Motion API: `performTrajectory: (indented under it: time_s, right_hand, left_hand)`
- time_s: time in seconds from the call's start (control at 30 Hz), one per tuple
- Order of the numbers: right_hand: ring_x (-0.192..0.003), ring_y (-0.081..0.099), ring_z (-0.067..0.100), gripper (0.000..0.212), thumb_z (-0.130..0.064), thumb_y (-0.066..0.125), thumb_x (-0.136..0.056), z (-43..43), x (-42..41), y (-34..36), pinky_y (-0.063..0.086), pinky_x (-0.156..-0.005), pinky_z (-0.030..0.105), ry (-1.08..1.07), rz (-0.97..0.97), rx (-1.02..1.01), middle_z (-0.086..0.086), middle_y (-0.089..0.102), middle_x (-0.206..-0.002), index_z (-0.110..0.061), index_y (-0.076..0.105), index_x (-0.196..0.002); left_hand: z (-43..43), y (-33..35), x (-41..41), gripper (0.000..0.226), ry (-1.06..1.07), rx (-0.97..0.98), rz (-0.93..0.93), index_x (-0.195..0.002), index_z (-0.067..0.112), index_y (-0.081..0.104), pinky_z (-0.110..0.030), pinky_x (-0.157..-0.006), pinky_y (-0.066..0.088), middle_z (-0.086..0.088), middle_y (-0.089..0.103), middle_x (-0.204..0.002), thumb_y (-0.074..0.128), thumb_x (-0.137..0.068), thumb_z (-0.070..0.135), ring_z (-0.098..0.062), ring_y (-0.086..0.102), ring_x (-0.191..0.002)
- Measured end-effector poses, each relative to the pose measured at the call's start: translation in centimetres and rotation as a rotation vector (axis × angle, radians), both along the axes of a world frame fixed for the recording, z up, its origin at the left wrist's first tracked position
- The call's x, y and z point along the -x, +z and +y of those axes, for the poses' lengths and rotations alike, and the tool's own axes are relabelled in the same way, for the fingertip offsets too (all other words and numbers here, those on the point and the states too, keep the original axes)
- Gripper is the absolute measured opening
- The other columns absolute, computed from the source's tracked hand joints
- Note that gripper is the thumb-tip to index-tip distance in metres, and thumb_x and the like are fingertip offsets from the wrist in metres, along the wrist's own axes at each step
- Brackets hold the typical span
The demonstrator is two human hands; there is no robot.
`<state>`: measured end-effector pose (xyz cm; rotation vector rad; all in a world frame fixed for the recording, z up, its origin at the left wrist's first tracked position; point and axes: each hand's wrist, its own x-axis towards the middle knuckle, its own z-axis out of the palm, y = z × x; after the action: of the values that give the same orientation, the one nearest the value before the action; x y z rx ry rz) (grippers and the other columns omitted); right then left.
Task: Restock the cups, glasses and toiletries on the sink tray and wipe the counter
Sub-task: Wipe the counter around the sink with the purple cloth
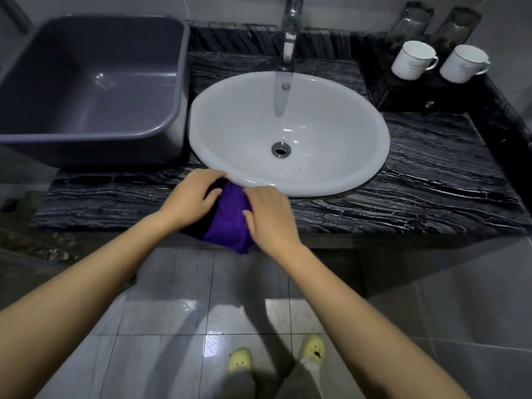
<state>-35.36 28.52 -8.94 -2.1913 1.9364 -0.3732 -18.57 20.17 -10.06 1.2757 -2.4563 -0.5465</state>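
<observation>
Purple microfibre cloth (227,226) at frame centre on the black veined marble counter (417,180). The left hand (191,198) grips it. The right hand (272,218) covers it, grip unclear. Wiping seems in hand; next, sweep outward.

My left forearm (100,269) and right forearm (359,298) show bare from the wrists back to the near corners, and my left hand (191,197) and right hand (270,217) are bare too. On my feet are soft, rounded pale yellow slippers. The left slipper (240,359) has faint dots on its toe, the right slipper (313,348) darker spots. A white sock (312,370) shows behind the right slipper, and grey trouser legs (241,384) cover me nearest.
</observation>
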Motion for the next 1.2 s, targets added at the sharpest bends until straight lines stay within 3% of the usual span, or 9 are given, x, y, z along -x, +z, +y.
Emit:
performTrajectory:
  time_s: [0.1,0.23,0.4,0.5,0.67,0.8,0.97,1.1,1.2]
  right_hand:
    - [-0.113,0.046,0.030,0.039,-0.025,0.052,-0.090,0.9,1.1,-0.6,0.034,-0.090,0.037,-0.090,0.049,-0.072,0.010,0.054,-0.124,-0.010,0.047,-0.126]
    - [-0.114,0.044,0.029,0.039,-0.018,0.053,-0.088,0.3,0.3,-0.5,0.033,-0.094,0.036,-0.173,0.014,-0.087,0.010,0.051,-0.124,-0.011,0.045,-0.126]
    - [-0.116,0.044,0.031,0.036,-0.027,0.053,-0.088,-1.1,0.1,0.1,0.033,-0.096,0.040,-0.232,0.007,-0.213,0.012,0.052,-0.122,-0.009,0.052,-0.120]
    - [-0.114,0.042,0.031,0.028,-0.020,0.054,-0.087,-1.2,0.2,0.6,0.032,-0.092,0.037,-0.228,0.001,-0.196,0.011,0.051,-0.119,-0.011,0.056,-0.113]
    - [-0.102,0.054,0.032,0.014,-0.010,0.053,-0.080,-1.6,1.3,2.9,0.035,-0.080,0.034,-0.200,-0.220,-0.304,0.012,0.062,-0.108,-0.016,0.052,-0.093]
    - [-0.097,0.061,0.030,0.017,-0.012,0.057,-0.081,-2.6,3.0,6.6,0.049,-0.080,0.034,-0.230,-0.432,-0.270,0.011,0.066,-0.105,-0.012,0.059,-0.098]
    - [-0.090,0.060,0.019,0.013,-0.013,0.063,-0.079,-3.7,4.7,10.2,0.048,-0.075,0.029,-0.210,-0.493,-0.122,0.003,0.068,-0.096,-0.016,0.066,-0.092]
    - [-0.083,0.055,0.011,0.013,-0.013,0.064,-0.080,-2.6,5.2,8.7,0.040,-0.064,0.015,-0.164,-0.544,-0.250,-0.003,0.063,-0.087,-0.013,0.069,-0.092]
    - [-0.094,0.057,0.019,0.018,-0.015,0.061,-0.083,-2.0,4.9,5.4,0.044,-0.071,0.024,-0.172,-0.413,-0.297,0.006,0.066,-0.101,-0.011,0.067,-0.099]
  left_hand:
    - [0.2,-0.4,0.2,0.047,0.009,0.038,-0.040,-0.123,0.005,0.055,-0.035,-0.105,0.034,-0.015,0.058,-0.126,0.060,-0.077,0.000,-0.032,0.051,-0.118]
    - [-0.4,0.2,0.7,0.050,0.107,-0.033,-0.048,-0.121,0.004,0.054,-0.035,-0.096,0.040,-0.017,0.062,-0.117,0.069,-0.074,0.011,-0.034,0.055,-0.109]
    - [-0.5,2.5,1.2,0.033,0.256,-0.177,-0.057,-0.106,0.007,0.067,-0.030,-0.078,0.043,-0.013,0.068,-0.093,0.069,-0.073,0.011,-0.029,0.061,-0.088]
    - [-0.6,3.2,1.0,0.015,0.273,-0.269,-0.056,-0.084,0.008,0.068,-0.025,-0.070,0.040,-0.006,0.063,-0.079,0.063,-0.071,0.004,-0.023,0.058,-0.077]
    - [-1.0,5.2,0.4,0.010,0.223,-0.296,0.044,-0.076,0.012,0.060,-0.035,-0.078,0.049,-0.008,0.065,-0.084,0.059,-0.073,0.003,-0.025,0.061,-0.079]
    - [-1.4,7.8,-0.5,0.024,0.186,-0.313,0.209,-0.072,0.025,0.056,-0.034,-0.076,0.048,-0.005,0.063,-0.080,0.063,-0.079,0.002,-0.020,0.058,-0.074]
    - [-0.8,10.6,-0.7,0.024,0.163,-0.265,0.418,-0.079,0.024,0.058,-0.005,-0.067,0.044,0.004,0.063,-0.079,0.065,-0.080,0.001,0.008,0.058,-0.065]
    - [0.5,8.3,-1.8,0.029,0.159,-0.319,0.393,-0.079,0.029,0.059,-0.019,-0.074,0.048,0.002,0.064,-0.078,0.066,-0.079,0.001,0.006,0.058,-0.065]
    - [1.4,5.1,-1.8,0.031,0.198,-0.354,0.344,-0.076,0.031,0.059,-0.032,-0.080,0.049,-0.003,0.065,-0.076,0.068,-0.078,0.001,0.004,0.058,-0.065]
